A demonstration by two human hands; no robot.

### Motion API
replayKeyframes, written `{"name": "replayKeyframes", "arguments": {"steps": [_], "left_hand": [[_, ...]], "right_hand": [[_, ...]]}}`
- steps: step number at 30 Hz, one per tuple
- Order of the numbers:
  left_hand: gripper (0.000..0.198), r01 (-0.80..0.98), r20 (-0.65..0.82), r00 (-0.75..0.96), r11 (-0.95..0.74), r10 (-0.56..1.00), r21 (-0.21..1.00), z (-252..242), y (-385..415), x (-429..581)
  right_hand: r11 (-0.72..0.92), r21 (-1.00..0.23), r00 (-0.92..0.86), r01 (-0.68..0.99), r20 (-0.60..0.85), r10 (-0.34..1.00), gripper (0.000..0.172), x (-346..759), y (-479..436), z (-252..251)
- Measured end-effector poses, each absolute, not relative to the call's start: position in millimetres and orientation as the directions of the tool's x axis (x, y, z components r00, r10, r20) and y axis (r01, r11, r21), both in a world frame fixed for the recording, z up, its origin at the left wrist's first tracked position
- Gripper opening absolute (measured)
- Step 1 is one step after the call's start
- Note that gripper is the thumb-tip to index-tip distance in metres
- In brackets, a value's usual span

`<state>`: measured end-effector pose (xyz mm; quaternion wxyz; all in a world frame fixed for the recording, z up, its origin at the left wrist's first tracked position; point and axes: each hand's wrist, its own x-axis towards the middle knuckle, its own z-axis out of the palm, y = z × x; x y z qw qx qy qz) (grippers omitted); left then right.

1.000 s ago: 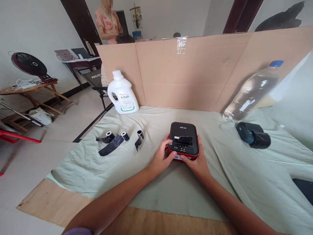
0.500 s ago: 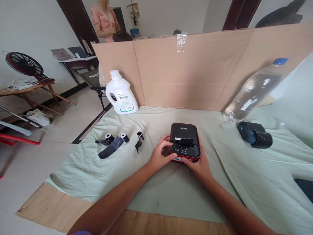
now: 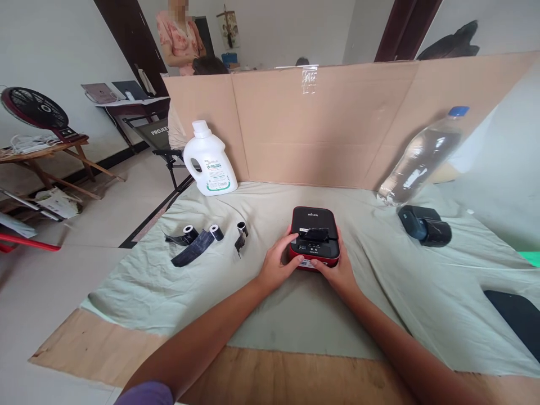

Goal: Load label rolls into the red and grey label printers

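Printer (image 3: 314,224), black top, red base, gripped between left hand (image 3: 278,264) and right hand (image 3: 338,274).

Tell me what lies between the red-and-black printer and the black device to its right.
Only bare, creased cloth lies between the printer and the black device; the head view shows this.

Two printers: red-black printer (image 3: 314,220), black printer (image 3: 424,225). Three black rolls (image 3: 215,232), 9 o'clock. One white bottle (image 3: 208,163), one clear bottle (image 3: 415,160).
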<state>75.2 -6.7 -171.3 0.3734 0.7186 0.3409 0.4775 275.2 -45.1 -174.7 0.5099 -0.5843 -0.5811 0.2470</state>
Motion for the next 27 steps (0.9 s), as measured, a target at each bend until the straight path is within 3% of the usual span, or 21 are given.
{"name": "replayKeyframes", "arguments": {"steps": [6,12,17,24,27], "left_hand": [[0.055,0.1,0.436,0.292,-0.48,0.851,0.871,-170,-7,75],[0.047,0.078,0.435,0.288,-0.474,0.853,0.877,-170,-6,75],[0.046,0.089,0.439,0.306,-0.485,0.844,0.87,-169,-6,74],[0.045,0.086,0.467,0.305,-0.512,0.83,0.854,-169,-5,74],[0.044,0.088,0.487,0.306,-0.534,0.818,0.841,-168,-4,74]], "right_hand": [[0.311,-0.835,0.17,0.453,0.424,0.89,0.068,292,-27,-161],[0.154,-0.873,0.192,0.462,0.268,0.944,0.063,308,9,-115],[0.158,-0.734,0.237,0.661,0.404,0.884,0.043,305,15,-89],[0.097,-0.923,0.12,0.373,0.152,0.981,0.037,303,19,-70],[0.067,-0.912,0.026,0.405,0.085,0.996,0.037,308,16,-68]]}}
